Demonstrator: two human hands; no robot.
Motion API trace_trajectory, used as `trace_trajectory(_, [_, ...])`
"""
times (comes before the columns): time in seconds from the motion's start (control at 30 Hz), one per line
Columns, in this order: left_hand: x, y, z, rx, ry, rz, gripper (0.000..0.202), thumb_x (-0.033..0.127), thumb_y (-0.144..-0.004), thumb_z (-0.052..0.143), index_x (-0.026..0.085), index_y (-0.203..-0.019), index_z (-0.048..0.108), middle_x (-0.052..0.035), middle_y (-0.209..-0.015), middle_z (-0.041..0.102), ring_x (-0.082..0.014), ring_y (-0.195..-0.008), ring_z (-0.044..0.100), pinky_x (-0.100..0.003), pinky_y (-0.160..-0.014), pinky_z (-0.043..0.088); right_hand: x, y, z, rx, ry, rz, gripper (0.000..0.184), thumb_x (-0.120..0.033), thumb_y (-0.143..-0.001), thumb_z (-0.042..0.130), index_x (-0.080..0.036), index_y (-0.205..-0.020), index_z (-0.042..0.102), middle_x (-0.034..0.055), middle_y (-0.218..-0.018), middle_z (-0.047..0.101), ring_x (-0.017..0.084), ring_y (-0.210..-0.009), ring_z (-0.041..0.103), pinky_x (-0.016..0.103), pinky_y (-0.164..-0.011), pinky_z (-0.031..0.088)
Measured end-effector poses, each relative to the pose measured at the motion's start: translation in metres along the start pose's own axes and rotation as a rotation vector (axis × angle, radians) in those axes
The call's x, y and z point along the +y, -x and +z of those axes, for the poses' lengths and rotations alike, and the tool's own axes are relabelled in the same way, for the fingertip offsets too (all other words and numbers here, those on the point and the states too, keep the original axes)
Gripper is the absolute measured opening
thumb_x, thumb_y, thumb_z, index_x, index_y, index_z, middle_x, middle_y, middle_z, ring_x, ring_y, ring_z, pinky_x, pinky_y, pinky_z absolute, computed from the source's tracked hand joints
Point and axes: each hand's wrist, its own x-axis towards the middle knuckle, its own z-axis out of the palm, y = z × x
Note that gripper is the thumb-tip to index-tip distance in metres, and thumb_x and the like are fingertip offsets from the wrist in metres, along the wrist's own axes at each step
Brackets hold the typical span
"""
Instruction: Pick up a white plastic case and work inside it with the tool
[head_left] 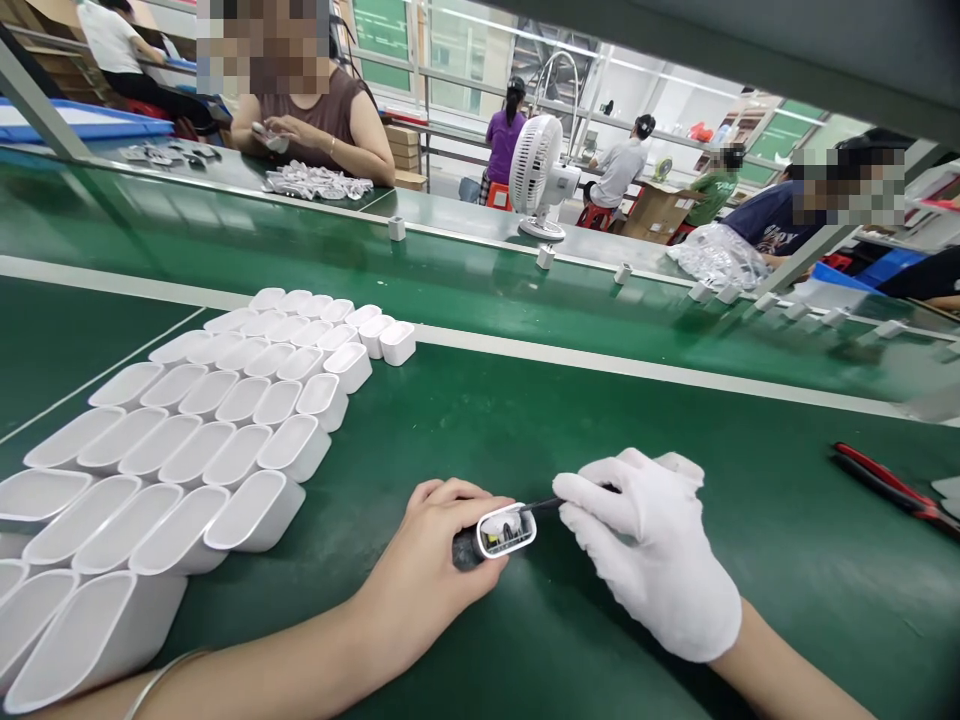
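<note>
A: Bright, even light here, pouring in from the big windows (390, 40) at the back and from the ceiling strips above.

B: The green desk (540, 420) throws it back as a soft sheen, strongest along the far conveyor belt (225, 230).

A: Shadows are faint. A small soft one sits under the left hand (442, 560), another under the gloved right hand (652, 560).

B: The white casings (225, 420) nearly blow out, edges washing together.

A: Wide-lens bending too: the desk lines bow and tilt, and the nearest casings stretch long at the lower left corner.

B: Foreground is sharp; the right edge smears, and the fan (536, 175) and distant workers go soft. Faces are pixelated.
</note>
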Motion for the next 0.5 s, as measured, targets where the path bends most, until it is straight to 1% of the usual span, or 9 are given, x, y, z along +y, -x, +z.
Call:
trace_trajectory(0.1, [0.0008,-0.0006,-0.0009,-0.017,0.0,-0.008,0.038,0.015,-0.075,0.056,0.04,-0.102,0.066,0.0038,-0.104,0.061,-0.0248,-0.108,0.046,-0.042,-0.095,0.039,-0.0018,0.0005,0.0035,-0.008,0.007,-0.034,0.019,-0.022,-0.086,0.047,-0.027,-0.08,0.065,-0.0034,-0.068,0.061,0.01,-0.059,0.045,0.034,-0.066,0.018])
trace_trajectory(0.2, [0.0003,-0.0002,-0.0011,-0.016,0.003,-0.009,0.036,0.016,-0.076,0.056,0.038,-0.102,0.067,0.0031,-0.106,0.061,-0.025,-0.108,0.046,-0.041,-0.095,0.04,-0.0052,0.0021,0.007,-0.017,0.088,-0.051,0.017,-0.02,-0.084,0.047,-0.026,-0.078,0.061,-0.004,-0.065,0.059,0.01,-0.059,0.042,0.035,-0.063,0.015])
trace_trajectory(0.33, [-0.0012,0.0013,-0.0002,-0.006,-0.001,0.016,0.033,0.018,-0.077,0.057,0.037,-0.103,0.066,0.0029,-0.105,0.061,-0.0249,-0.108,0.046,-0.041,-0.095,0.04,-0.0096,0.003,0.0071,-0.003,0.166,-0.056,0.016,-0.013,-0.08,0.047,-0.024,-0.075,0.058,-0.0044,-0.061,0.057,0.011,-0.057,0.037,0.036,-0.061,0.011])
trace_trajectory(0.43, [-0.0025,0.0025,0.0009,-0.001,0.0,0.034,0.035,0.016,-0.077,0.057,0.037,-0.104,0.066,0.0031,-0.106,0.061,-0.0257,-0.109,0.046,-0.042,-0.096,0.039,-0.0068,0.0014,0.0036,-0.028,0.091,-0.039,0.016,-0.013,-0.08,0.048,-0.024,-0.073,0.057,-0.0056,-0.061,0.056,0.011,-0.058,0.039,0.035,-0.062,0.012])
trace_trajectory(0.5, [-0.0037,0.0037,0.002,0.005,0.001,0.044,0.037,0.015,-0.078,0.055,0.039,-0.105,0.065,0.0042,-0.106,0.061,-0.0259,-0.109,0.045,-0.043,-0.096,0.039,-0.0002,-0.0001,0.0001,-0.066,-0.028,-0.016,0.016,-0.016,-0.082,0.049,-0.025,-0.072,0.057,-0.0075,-0.063,0.057,0.009,-0.061,0.043,0.035,-0.065,0.015])
